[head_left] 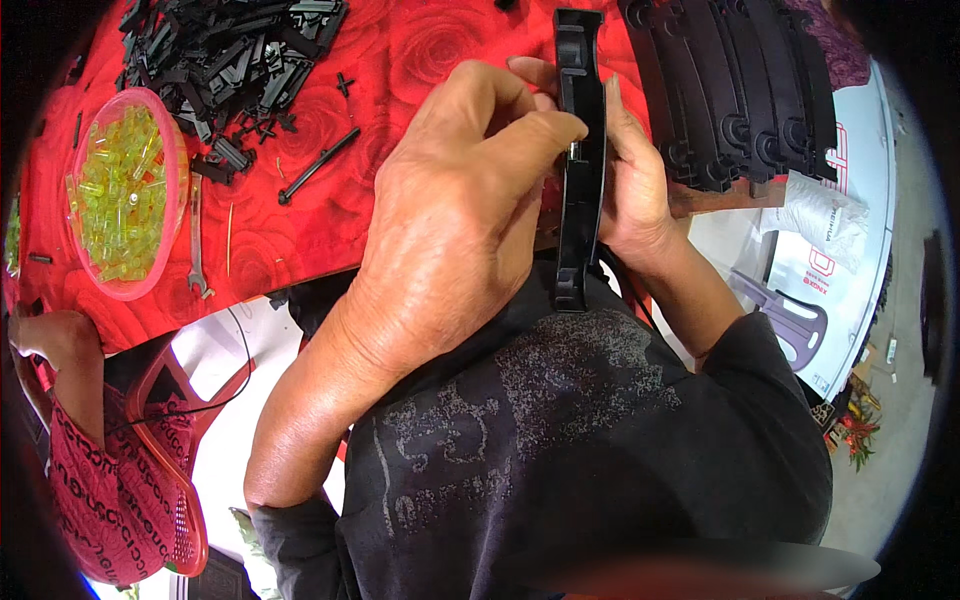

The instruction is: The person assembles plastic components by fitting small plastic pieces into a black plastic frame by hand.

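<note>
A long, narrow black plastic strip (582, 220) with a channelled inner side stands lengthwise in front of my chest. My right hand (637, 185) grips it from the right, its thumb up along the edge and some fingers hidden behind. From the left comes my left hand (455, 200), thumb and forefinger pinched together at the channel's upper half. A tiny shiny piece (573, 150) shows just below those fingertips; whether they hold it or it sits in the strip, I cannot tell.
On the red tablecloth (300, 215) lie a heap of small black parts (230, 60), a pink-rimmed basket (172, 250) of clear yellow pieces, a wrench (196, 240) and a black rod (318, 166). Curved black strips (725, 95) are lined up at right. Another person's arm (75, 370) is at left.
</note>
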`<state>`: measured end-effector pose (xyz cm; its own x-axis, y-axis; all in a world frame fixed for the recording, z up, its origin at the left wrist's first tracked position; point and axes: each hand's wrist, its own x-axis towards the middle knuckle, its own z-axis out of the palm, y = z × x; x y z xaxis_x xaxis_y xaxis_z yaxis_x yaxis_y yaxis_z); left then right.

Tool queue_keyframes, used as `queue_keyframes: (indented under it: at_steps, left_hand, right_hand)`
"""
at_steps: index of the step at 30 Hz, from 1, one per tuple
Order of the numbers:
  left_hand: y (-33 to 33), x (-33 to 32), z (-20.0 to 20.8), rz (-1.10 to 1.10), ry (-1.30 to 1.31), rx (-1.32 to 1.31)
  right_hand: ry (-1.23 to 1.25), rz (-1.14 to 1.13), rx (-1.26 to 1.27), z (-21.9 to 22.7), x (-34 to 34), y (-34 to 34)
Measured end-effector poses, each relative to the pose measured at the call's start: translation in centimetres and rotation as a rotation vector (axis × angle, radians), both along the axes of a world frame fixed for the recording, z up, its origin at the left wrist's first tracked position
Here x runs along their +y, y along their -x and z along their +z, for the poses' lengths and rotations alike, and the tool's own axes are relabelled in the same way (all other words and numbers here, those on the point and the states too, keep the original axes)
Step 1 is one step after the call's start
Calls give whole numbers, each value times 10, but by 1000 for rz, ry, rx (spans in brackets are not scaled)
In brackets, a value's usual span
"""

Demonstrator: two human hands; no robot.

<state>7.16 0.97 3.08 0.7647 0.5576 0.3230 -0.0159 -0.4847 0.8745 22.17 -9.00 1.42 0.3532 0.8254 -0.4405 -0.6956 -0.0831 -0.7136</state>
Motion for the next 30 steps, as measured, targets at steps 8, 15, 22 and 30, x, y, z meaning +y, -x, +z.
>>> queue_keyframes:
  at_steps: [8,15,22,30]
  left_hand:
    - [-11,8,11,-37,-339,161]
    - [-12,3,3,6,-402,110]
    - [-7,2,2,-46,-347,148]
    - [-2,5,6,-34,-266,88]
  right_hand:
    - [91,-23,34,-6,-11,2]
    - [114,-48,45,0,-2,11]
    - [137,-25,-10,-2,-3,16]
    - [103,-31,-100,-3,-2,8]
